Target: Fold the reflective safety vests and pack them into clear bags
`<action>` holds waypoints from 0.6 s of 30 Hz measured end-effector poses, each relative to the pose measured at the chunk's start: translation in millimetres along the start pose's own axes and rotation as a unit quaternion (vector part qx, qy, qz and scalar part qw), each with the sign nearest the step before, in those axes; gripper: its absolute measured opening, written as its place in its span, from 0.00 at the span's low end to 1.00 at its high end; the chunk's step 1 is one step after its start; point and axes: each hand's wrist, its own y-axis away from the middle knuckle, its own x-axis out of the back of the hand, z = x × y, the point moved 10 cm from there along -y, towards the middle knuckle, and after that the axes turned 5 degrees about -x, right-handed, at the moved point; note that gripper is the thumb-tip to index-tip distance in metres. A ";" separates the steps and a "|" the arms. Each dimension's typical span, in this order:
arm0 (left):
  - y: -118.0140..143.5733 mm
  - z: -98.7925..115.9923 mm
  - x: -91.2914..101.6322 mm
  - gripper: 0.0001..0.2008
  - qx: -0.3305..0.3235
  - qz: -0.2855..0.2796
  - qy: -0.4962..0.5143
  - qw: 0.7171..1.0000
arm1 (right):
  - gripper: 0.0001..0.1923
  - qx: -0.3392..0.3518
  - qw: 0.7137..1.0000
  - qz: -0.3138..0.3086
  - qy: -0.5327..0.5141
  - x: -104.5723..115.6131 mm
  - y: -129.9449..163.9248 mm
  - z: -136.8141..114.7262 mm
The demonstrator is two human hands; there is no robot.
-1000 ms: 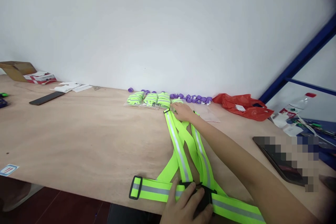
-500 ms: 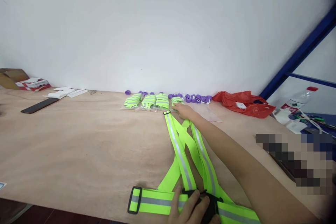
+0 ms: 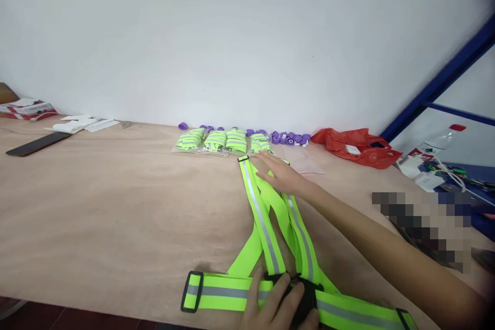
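Observation:
A neon-yellow reflective harness vest (image 3: 263, 221) with silver stripes lies spread on the wooden table, its straps running away from me. My left hand (image 3: 273, 307) rests flat with fingers apart on its black centre piece (image 3: 305, 299). Over the far ends of the upright straps is my right hand (image 3: 282, 172), fingers stretched out and holding nothing; whether it touches the straps I cannot tell. Just beyond its fingertips sits a bagged folded vest (image 3: 260, 143), in a row with several other clear bags of yellow-striped vests (image 3: 214, 141).
Several purple rolls (image 3: 286, 138) line the wall behind the bags. A red plastic bag (image 3: 359, 147), a clear bottle (image 3: 444, 139) and cables are at right. White papers (image 3: 75, 124), a dark flat bar (image 3: 38, 143) and a red-white box (image 3: 29, 108) lie at left.
My right hand has drawn back from the row of bagged vests to above the straps, its fingers now straighter. My left hand stays on the centre piece. The view has shifted slightly.

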 end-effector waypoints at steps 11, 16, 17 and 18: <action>-7.7 2.0 -0.1 0.11 -0.074 -0.137 0.030 0.987 | 0.44 -0.017 0.989 -0.140 -0.034 -65.7 80.1 -22.8; -6.2 4.8 -4.3 0.23 -0.098 -0.226 0.042 0.968 | 0.50 -0.024 0.986 -0.161 -0.046 -65.0 73.3 -24.2; -7.7 4.6 -5.3 0.24 -0.094 -0.246 0.051 0.963 | 0.50 -0.024 0.986 -0.160 -0.045 -64.3 73.6 -24.6; -10.5 4.0 -5.8 0.24 -0.083 -0.260 0.065 0.960 | 0.50 -0.024 0.986 -0.160 -0.043 -64.0 74.0 -24.9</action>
